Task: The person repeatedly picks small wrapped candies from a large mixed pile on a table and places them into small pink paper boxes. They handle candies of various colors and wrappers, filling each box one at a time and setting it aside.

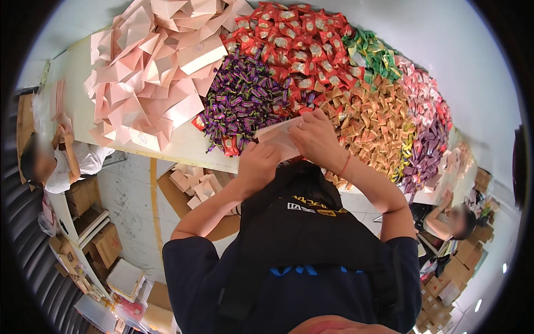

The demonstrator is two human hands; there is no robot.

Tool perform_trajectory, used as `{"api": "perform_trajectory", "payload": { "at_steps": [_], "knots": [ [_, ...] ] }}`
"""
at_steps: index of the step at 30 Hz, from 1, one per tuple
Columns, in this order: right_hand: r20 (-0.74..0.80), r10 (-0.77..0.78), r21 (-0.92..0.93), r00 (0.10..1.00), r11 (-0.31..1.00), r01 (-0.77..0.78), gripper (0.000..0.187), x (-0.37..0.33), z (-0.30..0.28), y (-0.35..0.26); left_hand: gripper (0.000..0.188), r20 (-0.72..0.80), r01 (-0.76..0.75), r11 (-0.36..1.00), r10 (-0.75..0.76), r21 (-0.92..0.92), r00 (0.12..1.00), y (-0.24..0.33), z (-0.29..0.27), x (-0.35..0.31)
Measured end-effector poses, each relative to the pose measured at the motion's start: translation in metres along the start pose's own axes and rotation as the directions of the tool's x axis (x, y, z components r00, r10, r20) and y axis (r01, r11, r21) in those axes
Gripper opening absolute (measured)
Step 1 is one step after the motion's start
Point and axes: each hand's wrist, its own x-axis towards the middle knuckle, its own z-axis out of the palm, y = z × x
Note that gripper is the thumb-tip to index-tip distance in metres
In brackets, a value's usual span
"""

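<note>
Between my two hands is a pale pink paper box (281,138), tilted over the near edge of the table. My left hand (259,165) has its fingers closed on the box's near left side. Higher up, my right hand (316,139) grips the right side, its fingers bent over the top edge. The inside of the box is mostly hidden from here. Just beyond it lies a heap of purple-wrapped candies (245,92). Right of my right hand spreads a pile of gold-brown wrapped candies (367,119).
Pink folded boxes (150,78) are heaped at the far left. Red packets (303,47), green packets (371,54) and pink packets (420,89) cover the back and right. A cardboard carton (173,192) holds more pink boxes. One person (83,161) works at left, another (442,222) at right.
</note>
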Motion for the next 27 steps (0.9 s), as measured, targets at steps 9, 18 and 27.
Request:
{"api": "perform_trajectory", "payload": {
  "at_steps": [9,18,27],
  "knots": [
    [0.303,0.052,0.170,0.952,0.980,-0.108,0.071,-0.074,0.075,-0.024,0.022,0.080,0.092,0.972,-0.076,-0.218,0.994,0.013,0.009,-0.063],
    [0.274,-0.019,0.441,0.962,0.891,-0.108,0.070,-0.044,0.082,-0.044,0.065,0.074,0.612,0.733,-0.621,-0.298,0.780,0.007,0.030,-0.061],
    [0.070,-0.048,0.702,0.996,0.712,-0.014,0.043,-0.040,0.110,-0.064,0.069,0.234,0.708,0.446,-0.731,-0.547,0.641,-0.009,0.033,-0.144]
  ]
}}
